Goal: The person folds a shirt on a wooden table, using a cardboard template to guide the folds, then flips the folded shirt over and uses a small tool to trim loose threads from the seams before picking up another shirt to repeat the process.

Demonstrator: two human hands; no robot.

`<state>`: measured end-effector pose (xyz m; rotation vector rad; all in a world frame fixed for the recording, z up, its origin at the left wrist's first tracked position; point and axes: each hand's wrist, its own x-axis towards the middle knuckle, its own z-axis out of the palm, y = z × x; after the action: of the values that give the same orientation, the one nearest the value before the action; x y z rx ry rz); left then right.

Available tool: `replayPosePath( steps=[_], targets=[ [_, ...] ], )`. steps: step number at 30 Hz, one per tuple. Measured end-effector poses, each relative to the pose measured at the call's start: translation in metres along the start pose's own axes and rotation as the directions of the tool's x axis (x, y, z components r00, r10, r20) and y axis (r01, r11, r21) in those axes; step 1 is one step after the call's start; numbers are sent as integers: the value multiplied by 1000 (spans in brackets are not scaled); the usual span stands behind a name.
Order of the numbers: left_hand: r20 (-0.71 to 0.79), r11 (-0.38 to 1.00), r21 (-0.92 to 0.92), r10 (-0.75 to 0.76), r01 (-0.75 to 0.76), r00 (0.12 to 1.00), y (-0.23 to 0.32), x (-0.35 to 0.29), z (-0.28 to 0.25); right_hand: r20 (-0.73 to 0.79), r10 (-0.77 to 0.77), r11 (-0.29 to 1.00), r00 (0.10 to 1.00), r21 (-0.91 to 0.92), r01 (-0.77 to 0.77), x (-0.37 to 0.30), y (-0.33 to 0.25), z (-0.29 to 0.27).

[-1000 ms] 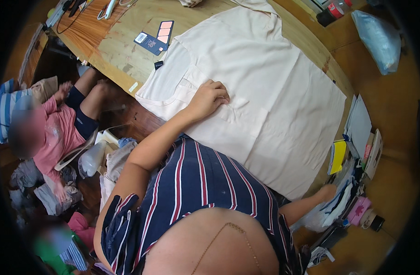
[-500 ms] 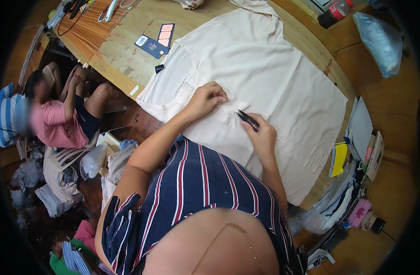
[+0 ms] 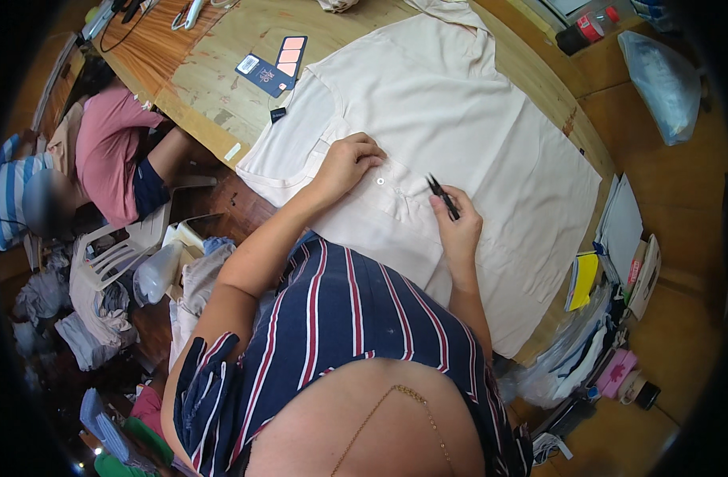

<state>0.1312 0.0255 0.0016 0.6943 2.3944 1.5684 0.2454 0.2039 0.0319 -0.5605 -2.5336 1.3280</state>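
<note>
A cream shirt (image 3: pixel 467 127) lies spread over the table, its neck opening toward the left. My left hand (image 3: pixel 349 164) rests on the shirt's front placket, fingers curled closed at the cloth; their tips are partly hidden. Just right of those fingers a small pale button (image 3: pixel 380 181) shows on the placket. In my right hand (image 3: pixel 462 229) is a pair of black thread snips (image 3: pixel 443 198), held above the shirt with the points toward the upper left, apart from the placket. A dark blue hang tag (image 3: pixel 262 77) and a small black label (image 3: pixel 278 114) lie by the neckline.
The wooden table (image 3: pixel 213 95) has a curved far edge. Beyond it stand a dark drink bottle (image 3: pixel 588 30) and a clear plastic bag (image 3: pixel 662 87). Papers and a yellow packet (image 3: pixel 583 280) sit at right. At left, a person in pink (image 3: pixel 113 151) bends near a white chair (image 3: pixel 101 258).
My left hand has shifted slightly left along the placket, uncovering the button. The snips have moved up and right, away from the placket. The person at left has leaned forward.
</note>
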Motion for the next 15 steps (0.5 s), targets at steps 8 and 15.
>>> replayPosePath(
  steps=[8, 15],
  targets=[
    [48, 988, 149, 36, -43, 998, 6, 7, 1, 87, -52, 985, 995, 168, 37, 1, -4, 16],
    [77, 971, -159, -170, 180, 982, 2, 10, -6, 222, -164, 965, 961, -167, 204, 9, -18, 32]
  ],
)
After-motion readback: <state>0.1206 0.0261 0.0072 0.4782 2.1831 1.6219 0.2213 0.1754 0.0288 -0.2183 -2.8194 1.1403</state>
